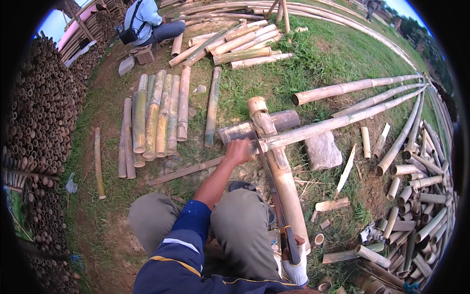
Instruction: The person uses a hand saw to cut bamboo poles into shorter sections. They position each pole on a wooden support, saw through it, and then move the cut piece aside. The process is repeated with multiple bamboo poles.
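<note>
My bare left hand [238, 151] is closed round the near end of a long pale bamboo pole [313, 130], just left of a saw blade. The pole rests across a thick bamboo post [285, 196] that lies sloping away from me, and it runs off to the far right. In my right hand [295, 267], which wears a white knitted glove, is the black and orange handle of a handsaw [275, 193]. Its long blade points away from me and lies against the pole close beside my left fingers. How deep the teeth sit in the bamboo I cannot tell.
Under the post's far end lies a thick bamboo log [286, 119], with a stone block [323, 149] to its right. Cut bamboo lengths [164, 115] lie in a row at left. Offcuts [416, 215] heap up at right. Another person [144, 22] sits at the far left.
</note>
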Motion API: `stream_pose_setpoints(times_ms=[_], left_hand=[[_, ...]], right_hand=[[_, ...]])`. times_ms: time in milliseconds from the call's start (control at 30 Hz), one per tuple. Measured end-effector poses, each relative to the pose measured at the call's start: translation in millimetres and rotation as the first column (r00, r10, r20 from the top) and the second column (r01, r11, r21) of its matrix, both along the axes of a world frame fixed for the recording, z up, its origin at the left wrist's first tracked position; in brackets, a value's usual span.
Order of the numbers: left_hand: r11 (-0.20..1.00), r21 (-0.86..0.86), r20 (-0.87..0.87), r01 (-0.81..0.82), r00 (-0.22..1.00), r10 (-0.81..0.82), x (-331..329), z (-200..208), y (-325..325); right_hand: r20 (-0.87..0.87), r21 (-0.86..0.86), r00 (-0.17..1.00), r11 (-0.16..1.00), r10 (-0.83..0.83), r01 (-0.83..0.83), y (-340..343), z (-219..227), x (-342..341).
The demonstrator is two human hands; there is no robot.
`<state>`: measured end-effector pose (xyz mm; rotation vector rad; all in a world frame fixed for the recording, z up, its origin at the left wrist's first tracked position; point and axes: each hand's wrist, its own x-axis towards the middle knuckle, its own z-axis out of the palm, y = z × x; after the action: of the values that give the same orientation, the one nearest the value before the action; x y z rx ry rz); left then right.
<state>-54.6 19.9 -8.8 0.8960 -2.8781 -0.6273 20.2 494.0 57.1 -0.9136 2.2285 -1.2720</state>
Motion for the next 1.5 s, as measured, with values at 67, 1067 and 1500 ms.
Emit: stream_pose_setpoints(times_ms=[67, 1067, 1500], left_hand=[[0.999, 0.005, 0.006, -0.048, 0.999, 0.048, 2.7, -2.6, -0.2], [0.997, 0.072, 0.064, -0.027, 0.998, 0.022, 2.4, 3.4, -9.4], [0.996, 0.038, 0.035, -0.086, 0.996, 0.085, 0.1, -10.6, -6.5]], right_hand=[[0.214, -0.088, 0.974, 0.992, -0.074, 0.094, -23.9, 27.3, -3.8], [-0.065, -0.161, 0.998, 0.987, -0.005, -0.006, -177.8, -16.3, -75.6], [0.093, -0.149, 0.995, 0.988, -0.035, 0.049, -170.0, 0.2, -77.4]])
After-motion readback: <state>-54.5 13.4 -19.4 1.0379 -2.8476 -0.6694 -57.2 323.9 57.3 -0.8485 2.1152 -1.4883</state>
